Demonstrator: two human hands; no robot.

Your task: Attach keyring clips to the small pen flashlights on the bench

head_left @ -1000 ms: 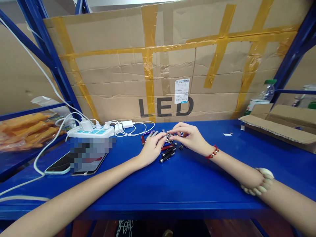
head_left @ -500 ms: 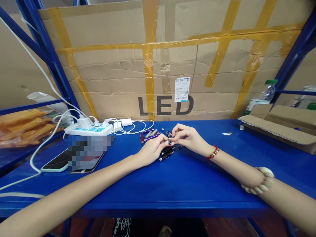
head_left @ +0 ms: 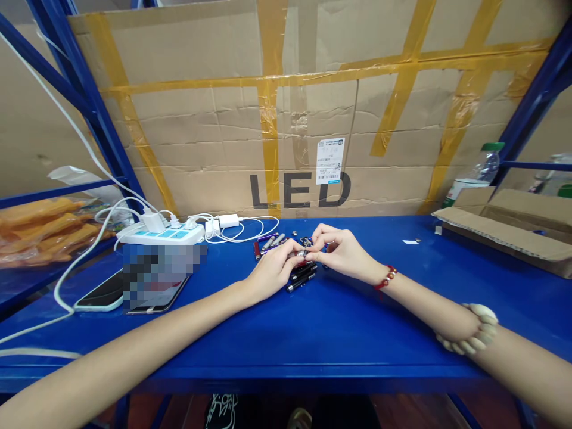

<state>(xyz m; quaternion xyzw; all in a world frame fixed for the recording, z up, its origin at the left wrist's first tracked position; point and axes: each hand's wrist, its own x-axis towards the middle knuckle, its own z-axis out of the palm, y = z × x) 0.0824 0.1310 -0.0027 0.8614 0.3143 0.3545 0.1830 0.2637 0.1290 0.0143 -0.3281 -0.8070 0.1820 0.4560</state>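
Observation:
My left hand (head_left: pixel 272 271) and my right hand (head_left: pixel 342 250) meet over a pile of small pen-shaped torches (head_left: pixel 301 275) on the blue table (head_left: pixel 313 333). Both pinch one small silver cylindrical part (head_left: pixel 302 254) between their fingertips, the left from the left end, the right from the right. More thin metal tubes (head_left: pixel 272 241) in silver, red and purple lie just behind the hands. A red bead bracelet sits on my right wrist.
A white power strip (head_left: pixel 163 234) with chargers and white cables stands at the left, with two phones (head_left: pixel 102 293) in front of it. A taped cardboard sheet marked LED (head_left: pixel 299 119) closes the back. An open cardboard box (head_left: pixel 513 229) and a bottle (head_left: pixel 476 173) stand at the right.
The hands have drawn slightly nearer to me and closer together on the small silver part. The view has tilted a little.

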